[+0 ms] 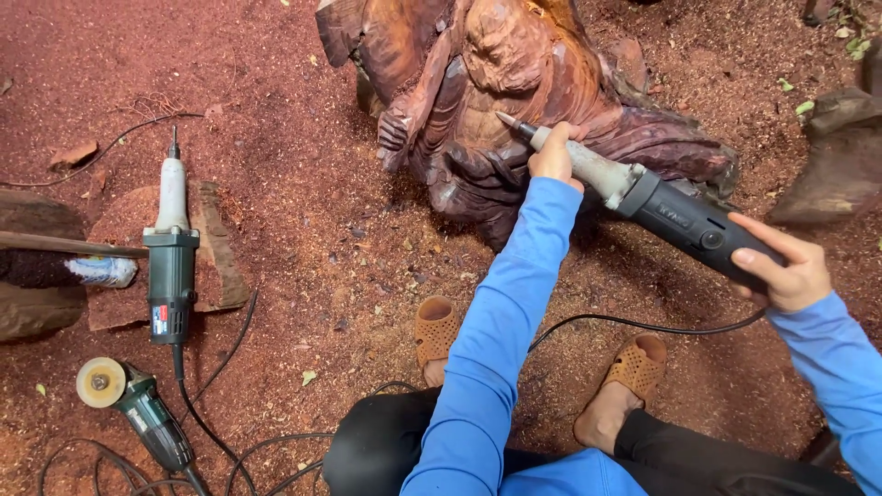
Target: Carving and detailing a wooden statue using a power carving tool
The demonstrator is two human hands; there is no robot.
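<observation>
A dark reddish wood carving (496, 101) stands on the ground ahead of me. I hold a long corded die grinder (680, 219) across it, its pointed bit touching the carved surface near the middle. My left hand (554, 154) grips the grinder's pale grey neck close to the bit. My right hand (781, 266) wraps the black rear body. Both arms wear blue sleeves. My feet in tan perforated sandals (436, 329) rest on the sawdust below.
A second green die grinder (171, 248) lies on a wood slab at left. A green angle grinder (129, 404) with a sanding disc lies near the lower left. Black cables (230, 354) snake over red sawdust. Wood chunks (841, 156) sit at right.
</observation>
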